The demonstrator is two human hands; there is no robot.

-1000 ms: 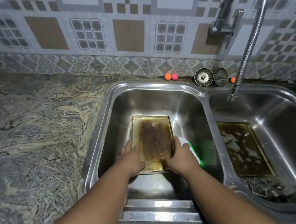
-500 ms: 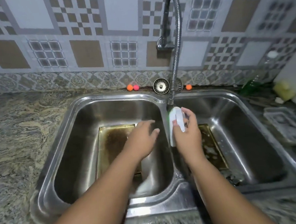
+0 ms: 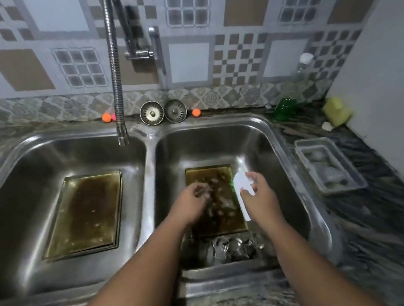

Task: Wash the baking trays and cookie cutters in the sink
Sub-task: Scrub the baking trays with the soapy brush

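My right hand (image 3: 260,200): fingers and thumb curled round the white plastic-handled brush (image 3: 242,186), green bristles showing on its left side. My left hand (image 3: 192,201): fingers bent downward and motion-blurred. Can't tell whether they grip anything or touch the tray. Both hands are just right of frame centre, over the right basin.

Under them: brown-stained rectangular metal baking tray (image 3: 208,174), flat on the right basin floor, with suds patches on it. Just below its near edge is a heap of shiny metal cookie cutters (image 3: 231,248), shapes too blurred to make out. Second stained rectangular baking tray (image 3: 85,212) lies flat in the left basin, centre-left of frame, well apart from my hands.

Stainless steel double sink (image 3: 151,173) fills mid-frame. Chrome flexible tap hose (image 3: 116,87) hangs from the top edge, nozzle over the left basin's back right corner. Back ledge: pair of round metal drain strainers (image 3: 152,113), a small orange ball (image 3: 106,117) to their left, another to their right.

Dark counter, right of frame: clear rectangular plastic container (image 3: 329,164), yellow sponge (image 3: 336,111) and green bottle (image 3: 284,108) above it.
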